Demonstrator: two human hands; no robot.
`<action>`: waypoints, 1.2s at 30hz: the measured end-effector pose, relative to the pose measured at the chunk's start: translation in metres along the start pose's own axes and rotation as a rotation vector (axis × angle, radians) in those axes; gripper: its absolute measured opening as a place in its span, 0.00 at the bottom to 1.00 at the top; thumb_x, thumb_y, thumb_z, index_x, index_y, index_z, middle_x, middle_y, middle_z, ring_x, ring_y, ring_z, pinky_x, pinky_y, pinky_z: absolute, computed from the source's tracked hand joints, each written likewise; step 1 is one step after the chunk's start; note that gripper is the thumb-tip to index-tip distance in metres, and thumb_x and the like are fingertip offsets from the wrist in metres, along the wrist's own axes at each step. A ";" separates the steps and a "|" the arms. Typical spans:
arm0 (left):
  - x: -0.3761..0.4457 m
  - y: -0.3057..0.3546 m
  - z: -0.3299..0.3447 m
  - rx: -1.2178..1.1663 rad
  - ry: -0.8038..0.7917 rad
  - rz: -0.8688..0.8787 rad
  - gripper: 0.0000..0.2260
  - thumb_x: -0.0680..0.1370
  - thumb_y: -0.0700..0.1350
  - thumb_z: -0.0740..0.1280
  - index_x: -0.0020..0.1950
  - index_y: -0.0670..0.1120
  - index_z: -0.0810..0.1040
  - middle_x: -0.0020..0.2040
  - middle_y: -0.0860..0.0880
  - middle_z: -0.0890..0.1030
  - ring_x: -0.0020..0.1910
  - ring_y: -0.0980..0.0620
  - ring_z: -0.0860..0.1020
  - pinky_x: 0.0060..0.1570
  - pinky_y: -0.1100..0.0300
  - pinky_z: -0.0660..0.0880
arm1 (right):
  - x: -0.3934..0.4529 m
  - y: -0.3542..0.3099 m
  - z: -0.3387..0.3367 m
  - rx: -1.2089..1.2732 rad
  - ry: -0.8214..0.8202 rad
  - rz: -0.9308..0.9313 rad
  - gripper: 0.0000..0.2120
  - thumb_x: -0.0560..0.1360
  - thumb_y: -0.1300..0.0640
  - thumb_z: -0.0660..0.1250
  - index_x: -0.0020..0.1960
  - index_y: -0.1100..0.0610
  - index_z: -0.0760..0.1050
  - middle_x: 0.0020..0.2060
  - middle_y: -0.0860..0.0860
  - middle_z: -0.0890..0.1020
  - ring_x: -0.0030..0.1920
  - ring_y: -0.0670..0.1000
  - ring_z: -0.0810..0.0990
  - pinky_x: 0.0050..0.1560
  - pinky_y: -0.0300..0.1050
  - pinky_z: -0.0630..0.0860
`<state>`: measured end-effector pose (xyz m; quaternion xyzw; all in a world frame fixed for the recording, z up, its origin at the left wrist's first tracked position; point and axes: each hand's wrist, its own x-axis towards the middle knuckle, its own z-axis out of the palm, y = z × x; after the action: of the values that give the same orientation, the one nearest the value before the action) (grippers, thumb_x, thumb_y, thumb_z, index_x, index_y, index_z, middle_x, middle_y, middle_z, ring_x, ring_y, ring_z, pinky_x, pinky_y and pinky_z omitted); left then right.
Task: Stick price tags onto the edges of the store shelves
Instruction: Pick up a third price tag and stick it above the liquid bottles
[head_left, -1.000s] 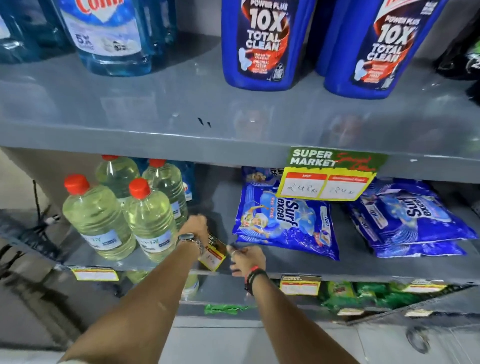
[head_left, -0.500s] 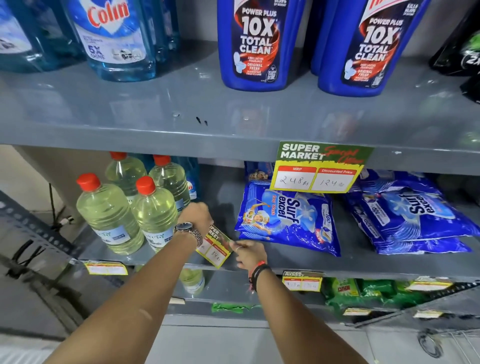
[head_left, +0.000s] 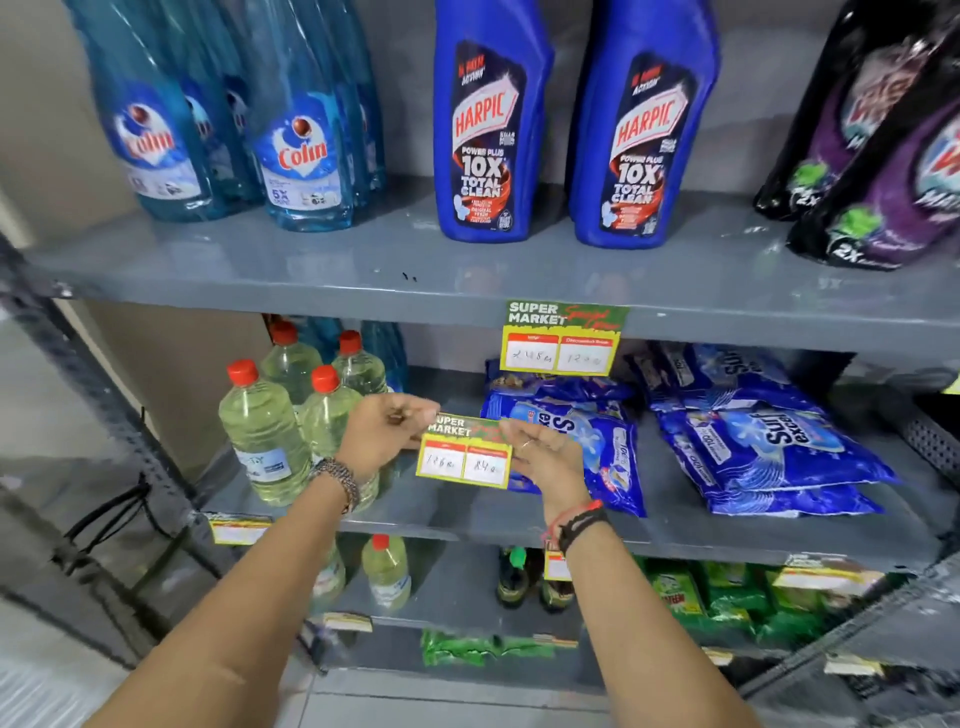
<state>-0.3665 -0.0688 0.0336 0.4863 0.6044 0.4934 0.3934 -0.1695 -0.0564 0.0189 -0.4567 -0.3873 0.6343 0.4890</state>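
Left hand (head_left: 382, 434) and right hand (head_left: 545, 449) pinch the flat rectangular green-and-yellow paper price tag (head_left: 464, 452) by its upper corners, clear below the glossy grey metal shelf edge (head_left: 363, 312).

Shelves, three tiers
Harpic bottles (head_left: 566, 140) on the top shelf (head_left: 311, 270); pouches (head_left: 727, 441) below, right of clear bottles (head_left: 280, 415); held tag (head_left: 465, 451) between them.

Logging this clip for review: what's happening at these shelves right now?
A person holds a price tag up with both hands, left hand at its left end and right hand at its right, in front of the shelf with the clear red-capped bottles and Surf Excel packs. It isn't stuck on yet. Another tag already hangs from the shelf edge above.
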 end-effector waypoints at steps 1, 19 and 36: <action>-0.003 0.004 0.000 -0.016 0.011 0.012 0.06 0.75 0.37 0.68 0.50 0.39 0.81 0.42 0.45 0.83 0.35 0.54 0.83 0.35 0.65 0.81 | -0.003 -0.006 0.002 -0.017 -0.004 -0.009 0.07 0.71 0.59 0.71 0.48 0.60 0.79 0.48 0.60 0.83 0.40 0.50 0.83 0.36 0.35 0.81; -0.087 0.008 -0.049 -0.046 0.455 0.201 0.04 0.73 0.43 0.71 0.46 0.49 0.82 0.27 0.59 0.80 0.29 0.65 0.77 0.32 0.70 0.75 | -0.058 -0.003 0.066 -0.089 -0.103 -0.244 0.04 0.69 0.60 0.73 0.44 0.59 0.82 0.37 0.53 0.85 0.33 0.41 0.82 0.31 0.31 0.77; -0.039 0.073 -0.193 0.016 0.673 0.358 0.03 0.69 0.49 0.74 0.39 0.53 0.82 0.36 0.54 0.84 0.36 0.58 0.80 0.41 0.61 0.78 | -0.045 -0.061 0.229 -0.590 -0.023 -0.870 0.05 0.70 0.52 0.71 0.39 0.52 0.81 0.35 0.46 0.83 0.41 0.48 0.75 0.43 0.46 0.75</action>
<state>-0.5275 -0.1450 0.1446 0.3979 0.6091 0.6817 0.0770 -0.3675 -0.0973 0.1499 -0.3648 -0.7089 0.2414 0.5533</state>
